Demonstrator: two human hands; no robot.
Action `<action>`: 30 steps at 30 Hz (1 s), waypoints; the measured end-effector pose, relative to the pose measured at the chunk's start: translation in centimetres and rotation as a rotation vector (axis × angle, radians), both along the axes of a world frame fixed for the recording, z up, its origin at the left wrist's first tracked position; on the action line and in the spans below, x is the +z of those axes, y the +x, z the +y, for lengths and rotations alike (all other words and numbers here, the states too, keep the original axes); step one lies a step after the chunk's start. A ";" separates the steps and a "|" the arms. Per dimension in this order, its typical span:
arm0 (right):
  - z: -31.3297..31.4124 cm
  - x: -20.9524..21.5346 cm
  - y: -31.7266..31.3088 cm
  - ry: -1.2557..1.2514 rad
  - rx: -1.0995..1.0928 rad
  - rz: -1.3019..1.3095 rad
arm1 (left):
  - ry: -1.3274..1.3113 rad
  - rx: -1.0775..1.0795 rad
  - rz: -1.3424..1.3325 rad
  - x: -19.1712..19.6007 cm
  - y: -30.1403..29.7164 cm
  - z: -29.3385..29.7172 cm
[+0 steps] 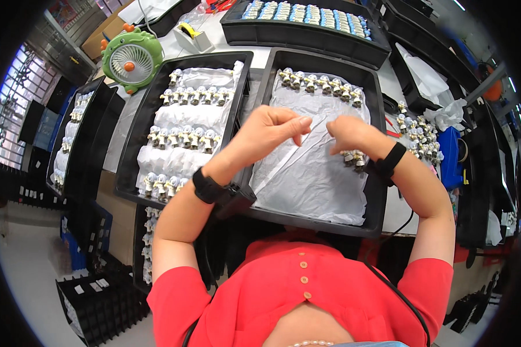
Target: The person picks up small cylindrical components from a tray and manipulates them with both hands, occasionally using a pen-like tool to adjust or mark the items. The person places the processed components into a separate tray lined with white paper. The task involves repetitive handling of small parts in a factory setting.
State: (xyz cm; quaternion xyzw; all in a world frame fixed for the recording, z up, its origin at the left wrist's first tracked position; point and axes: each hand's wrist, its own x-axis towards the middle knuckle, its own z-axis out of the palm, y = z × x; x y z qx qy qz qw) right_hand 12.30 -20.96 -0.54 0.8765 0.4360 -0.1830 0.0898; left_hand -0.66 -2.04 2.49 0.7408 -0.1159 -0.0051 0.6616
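Black trays crowd our white workbench (388, 75), with a green desk fan (132, 58) at the far left and a tape dispenser (192, 38) just right of it. We work over the near right tray (376, 191), lined with crinkled white paper (312, 173). A finished row of small pale figurines (321, 84) stands along its far edge, and two more (353, 156) stand just beside our right wrist. The left tray (133, 144) already holds several rows (182, 137) on its own paper.

Our left hand (269, 134) is pinched narrow, thumb against fingertips, and our right hand (350, 134) is curled closed; they meet above the paper, and whatever tiny piece sits between them is hidden, so we cannot tell what either one grips.

We judge the main risk to be our right forearm: its wrist strap hangs so near the two loose figurines that a small sweep could tip them. The paper is wrinkled and lies loose, so dragging a palm across it could pull the far row over. A small piece slipping from the pinch could vanish into the folds. The pile of figurines (419, 136) right of the tray sits near the bench edge and could be knocked off.
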 end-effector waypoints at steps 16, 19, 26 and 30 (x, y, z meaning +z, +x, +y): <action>5.1 5.7 -4.2 1.302 0.012 0.909 | -0.863 0.138 0.255 -1.3 0.0 1.9; 5.3 3.7 -4.2 1.350 0.041 0.783 | -0.809 0.090 0.246 -1.1 0.0 1.9; 4.4 0.9 -3.0 1.251 -0.016 0.770 | -0.641 0.019 0.242 -2.3 0.5 2.0; 4.2 1.2 -3.2 1.351 -0.052 0.804 | -0.680 0.027 0.210 -2.0 0.6 1.8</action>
